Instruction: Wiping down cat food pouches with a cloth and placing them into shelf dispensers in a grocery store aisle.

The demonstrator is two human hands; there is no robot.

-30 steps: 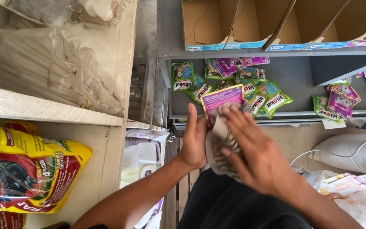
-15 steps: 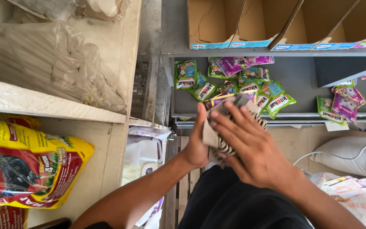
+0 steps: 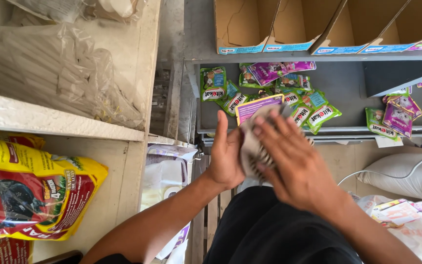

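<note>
Stack: a sheaf of flat foil pouches, purple one on top (image 3: 260,108), stands upright between the palms, long axis pointing away.
Left hand (image 3: 226,156): flat against the stack's left edge.
Right hand (image 3: 294,166): fingers spread over its face, holding it.
Grey shelf (image 3: 348,88), just beyond: loose green and purple pouches (image 3: 313,105).
Cardboard boxes (image 3: 289,24), farther above: open, nothing visible inside.

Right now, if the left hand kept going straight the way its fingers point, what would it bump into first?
Probably the green pet food pouches heaped on the grey shelf; the left hand points up toward them, though depth is unclear.
</note>
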